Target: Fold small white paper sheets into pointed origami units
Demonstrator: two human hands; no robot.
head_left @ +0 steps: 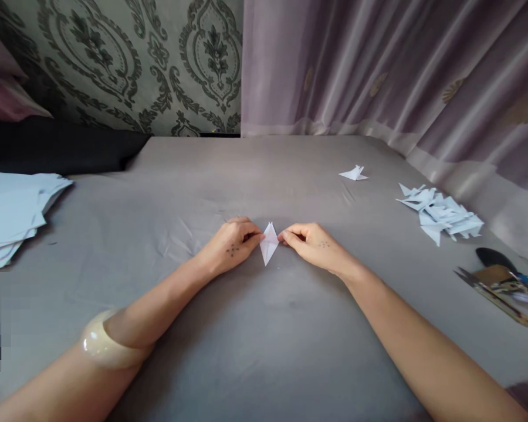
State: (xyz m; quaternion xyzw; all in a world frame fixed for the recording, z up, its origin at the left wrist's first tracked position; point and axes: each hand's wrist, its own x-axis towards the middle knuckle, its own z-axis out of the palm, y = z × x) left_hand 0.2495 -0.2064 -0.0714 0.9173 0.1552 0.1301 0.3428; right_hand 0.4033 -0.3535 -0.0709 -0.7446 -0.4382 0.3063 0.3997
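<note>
A small folded paper point(269, 246), white and kite-shaped, lies in front of me with its long point toward me and two narrow tips at the far end. The thumb and forefinger of my left hand point(235, 245) pinch its left corner. On the opposite side, my right hand point(312, 243) has its thumb and forefinger closed at the right corner. Both hands rest low over the grey cloth point(264, 340), and the fingertips cover the paper's side corners.
Farther back sits a single folded paper bird point(354, 173). A pile of folded paper birds point(451, 215) is at the right, with scissors point(493, 296) and other small items nearer me. Paper sheets point(15, 205) are stacked at the left beside a black cloth point(61, 145). A curtain point(334, 64) hangs behind.
</note>
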